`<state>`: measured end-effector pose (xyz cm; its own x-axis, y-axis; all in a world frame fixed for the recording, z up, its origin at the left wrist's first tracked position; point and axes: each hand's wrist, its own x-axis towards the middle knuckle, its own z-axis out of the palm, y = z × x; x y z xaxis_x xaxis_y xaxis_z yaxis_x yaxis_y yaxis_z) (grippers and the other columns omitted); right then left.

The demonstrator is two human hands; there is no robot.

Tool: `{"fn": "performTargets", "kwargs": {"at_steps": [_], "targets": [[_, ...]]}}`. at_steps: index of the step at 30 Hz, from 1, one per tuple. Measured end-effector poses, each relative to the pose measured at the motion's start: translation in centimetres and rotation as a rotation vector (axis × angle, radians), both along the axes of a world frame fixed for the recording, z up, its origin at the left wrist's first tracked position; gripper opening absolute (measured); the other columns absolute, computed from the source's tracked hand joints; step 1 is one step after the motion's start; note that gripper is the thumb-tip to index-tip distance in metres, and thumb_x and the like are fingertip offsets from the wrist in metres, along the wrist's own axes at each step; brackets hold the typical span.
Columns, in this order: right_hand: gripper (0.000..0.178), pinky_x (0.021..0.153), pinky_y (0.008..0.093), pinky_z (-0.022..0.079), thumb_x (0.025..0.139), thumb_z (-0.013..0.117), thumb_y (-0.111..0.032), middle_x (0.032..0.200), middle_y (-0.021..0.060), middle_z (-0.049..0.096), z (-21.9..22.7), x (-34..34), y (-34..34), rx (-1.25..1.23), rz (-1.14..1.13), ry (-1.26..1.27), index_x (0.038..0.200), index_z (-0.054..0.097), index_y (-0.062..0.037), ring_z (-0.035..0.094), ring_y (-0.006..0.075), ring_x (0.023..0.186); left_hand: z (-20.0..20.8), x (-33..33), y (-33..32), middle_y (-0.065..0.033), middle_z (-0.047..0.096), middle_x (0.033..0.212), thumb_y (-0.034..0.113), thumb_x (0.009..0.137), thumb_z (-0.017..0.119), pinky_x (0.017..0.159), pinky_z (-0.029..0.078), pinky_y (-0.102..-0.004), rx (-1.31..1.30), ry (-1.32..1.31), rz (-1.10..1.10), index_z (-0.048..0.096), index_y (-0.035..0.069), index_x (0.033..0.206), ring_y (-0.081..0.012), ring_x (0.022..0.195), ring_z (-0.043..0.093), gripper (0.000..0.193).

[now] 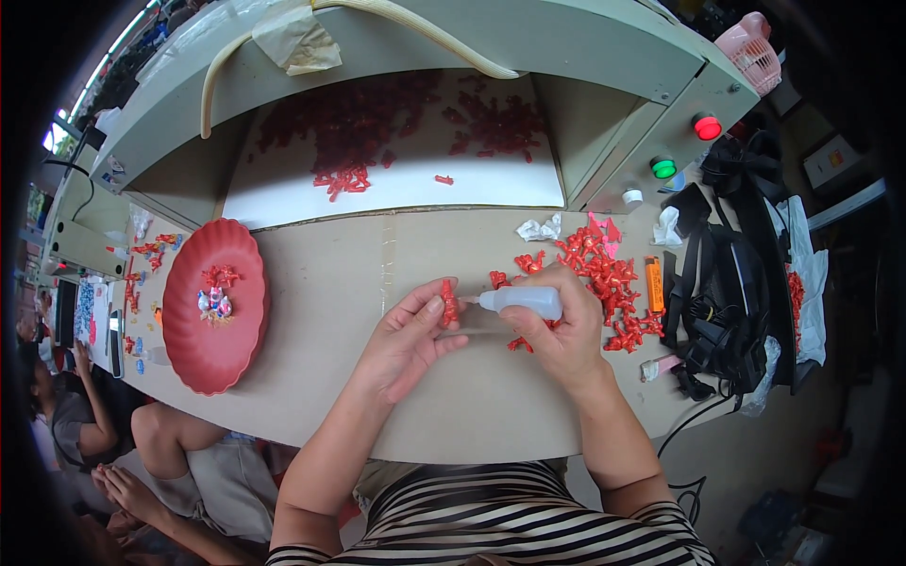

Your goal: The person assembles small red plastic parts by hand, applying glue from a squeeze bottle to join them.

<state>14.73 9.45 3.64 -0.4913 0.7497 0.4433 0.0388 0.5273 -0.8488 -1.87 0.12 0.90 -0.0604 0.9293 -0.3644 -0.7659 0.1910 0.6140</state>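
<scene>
Between the thumb and fingers of my left hand (pixel 408 344) is a small red plastic figure (pixel 448 304), held upright over the table. My right hand (pixel 569 325) grips a white squeeze bottle (pixel 528 302) lying almost level, its thin nozzle pointing left. The nozzle tip is at the red figure; whether it touches cannot be made out. Beside and behind my right hand lies a loose pile of shiny red figures (pixel 613 283), a few of them partly hidden by the hand and bottle.
A red scalloped dish (pixel 212 358) at the left holds a few small pieces. Ahead, a grey booth (pixel 613 66) contains many red pieces (pixel 349 123) on a white sheet. An orange lighter (pixel 654 285), crumpled tissue (pixel 539 228) and black bag (pixel 722 302) lie right. Other people sit at left.
</scene>
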Motion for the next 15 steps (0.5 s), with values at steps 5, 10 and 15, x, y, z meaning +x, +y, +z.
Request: {"fn": "performTargets", "kwargs": {"at_steps": [5, 10, 15], "targets": [[0.028, 0.056, 0.0255, 0.044, 0.072, 0.072, -0.025, 0.076, 0.0054, 0.058, 0.12, 0.11, -0.07, -0.020, 0.005, -0.010, 0.082, 0.056, -0.0047, 0.057, 0.0150, 0.065, -0.03, -0.01, -0.01, -0.0066, 0.057, 0.099, 0.016, 0.089, 0.050, 0.075, 0.050, -0.0296, -0.002, -0.001, 0.009, 0.050, 0.006, 0.117, -0.0096, 0.080, 0.055, 0.029], [0.028, 0.057, 0.0260, 0.045, 0.072, 0.072, -0.025, 0.077, 0.0057, 0.058, 0.18, 0.13, -0.07, 0.001, -0.007, -0.025, 0.083, 0.056, -0.0047, 0.057, 0.0157, 0.066, 0.03, -0.01, -0.05, -0.0068, 0.057, 0.099, 0.016, 0.089, 0.050, 0.075, 0.050, -0.0297, 0.002, -0.001, 0.006, 0.049, 0.006, 0.116, -0.0099, 0.081, 0.055, 0.029], [0.029, 0.057, 0.0277, 0.045, 0.070, 0.073, -0.025, 0.076, 0.0066, 0.058, -0.18, -0.16, 0.02, 0.091, -0.018, -0.009, 0.084, 0.056, -0.0055, 0.058, 0.0181, 0.065, -0.10, 0.00, -0.01, -0.0073, 0.057, 0.100, 0.016, 0.090, 0.049, 0.075, 0.050, -0.0296, 0.004, -0.009, -0.004, 0.049, 0.006, 0.116, -0.0101, 0.081, 0.055, 0.028]]}}
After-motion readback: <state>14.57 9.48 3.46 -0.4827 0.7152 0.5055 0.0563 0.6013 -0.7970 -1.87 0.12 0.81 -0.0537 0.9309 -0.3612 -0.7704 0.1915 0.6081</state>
